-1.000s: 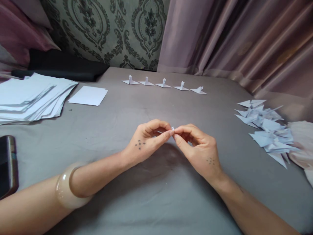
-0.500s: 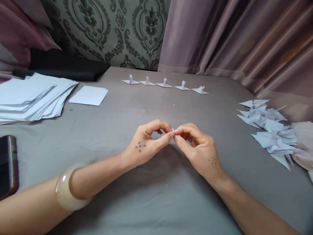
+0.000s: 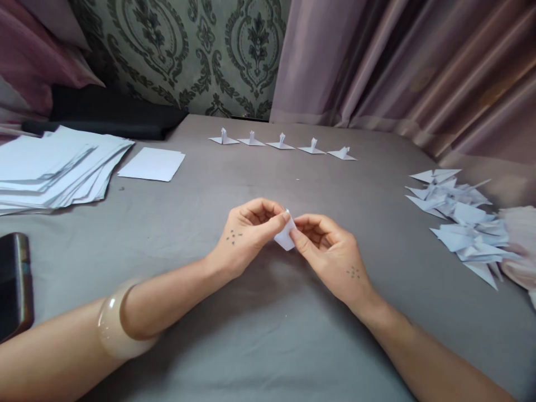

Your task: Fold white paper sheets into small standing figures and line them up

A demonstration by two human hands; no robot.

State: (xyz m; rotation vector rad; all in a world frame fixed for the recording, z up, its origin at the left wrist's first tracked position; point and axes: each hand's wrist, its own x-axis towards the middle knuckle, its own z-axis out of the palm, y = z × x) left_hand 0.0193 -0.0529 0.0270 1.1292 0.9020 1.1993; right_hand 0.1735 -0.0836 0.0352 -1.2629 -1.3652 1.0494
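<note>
A small folded piece of white paper [image 3: 286,238] is held up over the middle of the table, its lower part coming to a blunt point. My left hand [image 3: 254,230] pinches its upper left side between thumb and fingers. On the other side, my right hand [image 3: 329,245] grips the right edge, thumb in front. The fingers cover part of the folds. Beyond the hands, a row of several folded white paper pieces [image 3: 281,143] stands on the table, each with a narrow upright part and flat pointed sides.
The table has a grey cloth [image 3: 234,346]. At left lie a large stack of white sheets [image 3: 62,167], a smaller stack of square paper [image 3: 153,163], a phone [image 3: 14,285] and black fabric [image 3: 113,111]. A heap of folded paper pieces [image 3: 473,223] lies right, near the curtain [image 3: 355,67].
My hands have shifted slightly left, and the fingertips have moved apart. More of the folded paper now shows between them, whereas only its tip was clearly visible before.
</note>
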